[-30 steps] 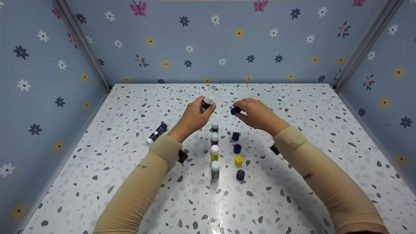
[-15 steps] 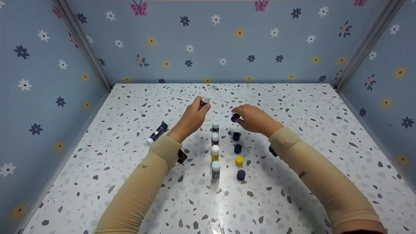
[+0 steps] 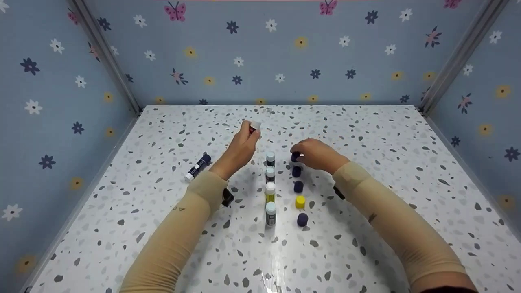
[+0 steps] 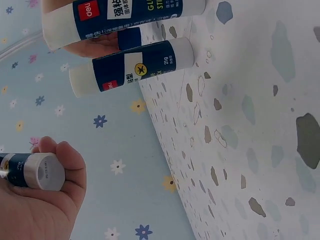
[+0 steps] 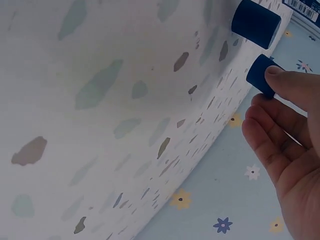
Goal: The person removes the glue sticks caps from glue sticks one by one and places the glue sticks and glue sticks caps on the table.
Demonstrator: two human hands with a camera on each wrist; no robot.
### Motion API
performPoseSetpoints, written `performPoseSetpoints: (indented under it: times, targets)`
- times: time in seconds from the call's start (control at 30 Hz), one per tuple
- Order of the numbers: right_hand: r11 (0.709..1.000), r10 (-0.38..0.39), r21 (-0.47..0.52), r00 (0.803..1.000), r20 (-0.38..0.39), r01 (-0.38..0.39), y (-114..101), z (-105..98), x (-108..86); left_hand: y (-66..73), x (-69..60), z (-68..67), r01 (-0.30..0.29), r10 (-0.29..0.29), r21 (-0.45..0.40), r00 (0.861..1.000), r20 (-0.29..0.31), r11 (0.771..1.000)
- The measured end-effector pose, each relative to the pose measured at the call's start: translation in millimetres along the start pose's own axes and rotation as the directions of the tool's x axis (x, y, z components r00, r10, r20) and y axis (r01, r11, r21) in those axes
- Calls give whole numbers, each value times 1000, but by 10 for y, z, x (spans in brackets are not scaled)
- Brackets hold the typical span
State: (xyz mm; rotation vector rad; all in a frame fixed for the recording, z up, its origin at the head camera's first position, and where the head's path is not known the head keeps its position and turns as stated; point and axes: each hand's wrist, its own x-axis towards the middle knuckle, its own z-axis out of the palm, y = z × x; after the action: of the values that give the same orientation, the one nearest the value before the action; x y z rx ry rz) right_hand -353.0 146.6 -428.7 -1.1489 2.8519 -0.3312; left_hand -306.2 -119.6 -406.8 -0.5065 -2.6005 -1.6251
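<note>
My left hand (image 3: pixel 240 147) grips a glue stick (image 3: pixel 255 127) above the table, its white end showing past the fingers. In the left wrist view the same glue stick (image 4: pixel 25 170) lies across the curled fingers. My right hand (image 3: pixel 319 154) pinches a dark blue cap (image 3: pixel 295 156) between thumb and fingers, at the far end of a row of caps. The right wrist view shows that blue cap (image 5: pixel 262 75) at or close to the table, beside another blue cap (image 5: pixel 256 24). Several capless glue sticks (image 3: pixel 270 193) stand upright in a line left of the caps.
A yellow cap (image 3: pixel 300 202) and several dark caps (image 3: pixel 302 219) form the row on the right. One glue stick (image 3: pixel 198 167) lies on its side near the left forearm. Flower-patterned walls (image 3: pixel 260 53) enclose the speckled table (image 3: pixel 163 134) at the back and sides.
My right hand has come down and nearer with the blue cap, to the far end of the cap row. The left hand has drawn slightly left, still holding the glue stick.
</note>
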Motion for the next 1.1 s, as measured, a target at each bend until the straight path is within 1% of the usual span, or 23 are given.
performPoseSetpoints:
  times: [0.1, 0.17, 0.27, 0.33, 0.5, 0.63, 0.77, 1.0, 1.1]
  targets:
    - [1000, 21, -5, 1000, 18, -21, 8, 35, 20, -15, 2, -2, -8, 8, -7, 1000, -4, 1000]
    - [999, 51, -7, 998, 40, -51, 10, 53, 36, -26, 5, 1, -6, 6, -6, 1000, -2, 1000]
    - [995, 98, -16, 992, 79, -97, 16, 82, 56, -43, 13, 8, -6, 6, 1, 1000, 0, 1000]
    - [993, 115, -17, 988, 98, -114, 22, 99, 64, -57, 18, 15, -9, 9, 7, 1000, -1, 1000]
    - [990, 141, -6, 984, 112, -141, 33, 132, 86, -91, 33, 21, -24, 25, 18, 1000, -9, 1000]
    - [986, 164, 0, 979, 119, -165, 27, 138, 104, -112, 48, 18, -32, 32, 40, 999, 0, 999]
    - [985, 170, -6, 978, 122, -170, 21, 129, 111, -120, 81, 19, -36, 36, 68, 999, 3, 997]
    - [990, 144, -21, 982, 124, -143, 22, 105, 111, -136, 143, 8, -44, 46, 105, 999, -16, 993]
    - [988, 154, -18, 979, 131, -153, 11, 108, 117, -157, 172, -3, -45, 47, 95, 999, -19, 994]
